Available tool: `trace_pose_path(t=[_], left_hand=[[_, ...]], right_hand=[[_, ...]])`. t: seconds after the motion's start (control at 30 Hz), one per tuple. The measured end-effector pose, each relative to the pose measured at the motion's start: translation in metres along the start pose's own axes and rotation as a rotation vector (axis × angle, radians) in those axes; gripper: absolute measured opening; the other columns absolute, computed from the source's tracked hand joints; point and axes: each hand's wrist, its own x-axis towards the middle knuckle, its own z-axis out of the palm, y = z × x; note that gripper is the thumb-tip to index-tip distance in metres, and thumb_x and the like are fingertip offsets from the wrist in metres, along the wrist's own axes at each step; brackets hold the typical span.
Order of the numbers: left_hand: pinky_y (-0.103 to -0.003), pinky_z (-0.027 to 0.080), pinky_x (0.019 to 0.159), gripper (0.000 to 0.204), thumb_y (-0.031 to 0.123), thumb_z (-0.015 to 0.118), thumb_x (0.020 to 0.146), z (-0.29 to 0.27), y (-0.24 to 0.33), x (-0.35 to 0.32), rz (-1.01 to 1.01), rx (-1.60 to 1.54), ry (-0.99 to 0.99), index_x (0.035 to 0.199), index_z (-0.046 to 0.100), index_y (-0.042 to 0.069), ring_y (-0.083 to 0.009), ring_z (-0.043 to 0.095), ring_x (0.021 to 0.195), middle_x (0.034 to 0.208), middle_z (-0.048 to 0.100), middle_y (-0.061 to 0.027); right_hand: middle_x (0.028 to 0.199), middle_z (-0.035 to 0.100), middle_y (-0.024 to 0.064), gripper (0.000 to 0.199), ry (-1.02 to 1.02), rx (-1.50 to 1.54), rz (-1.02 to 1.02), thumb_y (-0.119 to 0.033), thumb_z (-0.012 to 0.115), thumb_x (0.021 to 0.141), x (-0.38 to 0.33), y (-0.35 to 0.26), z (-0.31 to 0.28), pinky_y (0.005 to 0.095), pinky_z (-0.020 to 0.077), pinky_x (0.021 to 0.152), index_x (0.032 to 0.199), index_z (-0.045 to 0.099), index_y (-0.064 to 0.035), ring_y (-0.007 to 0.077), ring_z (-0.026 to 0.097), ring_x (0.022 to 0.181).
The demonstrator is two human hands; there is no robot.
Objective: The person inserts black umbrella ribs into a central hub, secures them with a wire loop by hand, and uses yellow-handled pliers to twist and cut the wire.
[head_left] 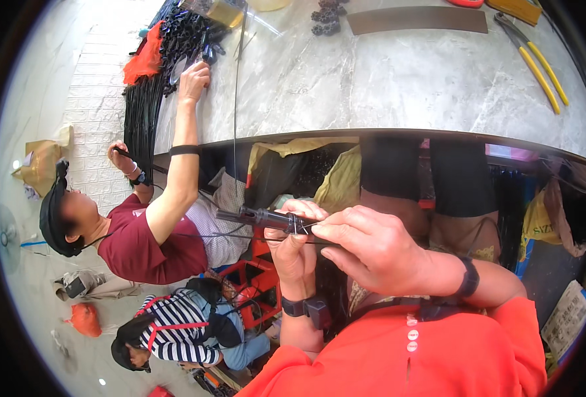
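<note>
In front of my chest, my left hand is wrapped around a black tubular rod fitting, which lies roughly level and points left. Pale thread-like strands show at its near end, beside my left fingers. My right hand is closed in a pinch at that same end; a thin dark piece seems to show at its fingertips, too small to name. Thin black rods run left from around my hands. Both hands are below the edge of the marble-patterned table.
Yellow-handled cutters, a brown strip and small black parts lie on the table. At its left end, a co-worker's hand reaches toward piled black parts. Another person in stripes sits by red stools.
</note>
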Motion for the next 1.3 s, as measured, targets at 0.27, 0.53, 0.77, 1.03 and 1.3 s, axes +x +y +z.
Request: trace_pose_path(t=[0.27,0.53,0.77,1.03,1.3], left_hand=[[-0.045,0.045,0.097,0.032,0.013,0.083,0.076,0.003,0.0,0.002,-0.001,0.0,-0.103,0.099,0.061,0.009,-0.0241,0.057,0.093,0.091,0.061,-0.007],[-0.048,0.047,0.095,0.032,0.02,0.085,0.073,-0.013,-0.008,0.01,-0.015,-0.138,-0.203,0.095,0.065,0.009,-0.0261,0.06,0.089,0.088,0.066,-0.0088],[-0.047,0.047,0.094,0.034,0.022,0.086,0.073,-0.015,-0.012,0.011,0.002,-0.167,-0.218,0.098,0.065,0.01,-0.0251,0.06,0.088,0.084,0.066,-0.0074],[-0.047,0.046,0.092,0.035,0.025,0.086,0.073,-0.023,-0.019,0.015,0.012,-0.242,-0.312,0.097,0.064,0.012,-0.0232,0.061,0.084,0.08,0.066,-0.0045],[-0.046,0.044,0.091,0.035,0.029,0.086,0.072,-0.028,-0.022,0.015,0.013,-0.309,-0.335,0.094,0.063,0.014,-0.0189,0.056,0.076,0.075,0.065,-0.0027]], right_hand=[[0.098,0.067,0.0151,0.027,-0.165,0.161,0.042,-0.005,0.076,0.076,-0.003,-0.001,-0.022,0.0366,0.0548,0.072,0.1,0.063,-0.0014,0.0317,0.066,0.083],[0.101,0.058,0.0139,0.024,-0.323,0.254,0.034,-0.008,0.073,0.079,-0.003,-0.005,-0.028,0.0418,0.0505,0.079,0.098,0.058,-0.0037,0.0341,0.06,0.095],[0.108,0.057,0.0158,0.029,-0.342,0.262,0.027,-0.009,0.073,0.079,-0.002,-0.003,-0.031,0.0421,0.0504,0.082,0.101,0.056,-0.0018,0.0353,0.06,0.098],[0.125,0.058,0.0205,0.036,-0.444,0.296,0.034,-0.015,0.076,0.081,-0.006,0.0,-0.034,0.0405,0.0527,0.083,0.11,0.06,-0.0015,0.0355,0.062,0.1],[0.115,0.053,0.0198,0.034,-0.535,0.277,-0.003,-0.014,0.073,0.082,-0.003,-0.002,-0.035,0.0448,0.0464,0.087,0.108,0.056,-0.0003,0.0377,0.056,0.101]])
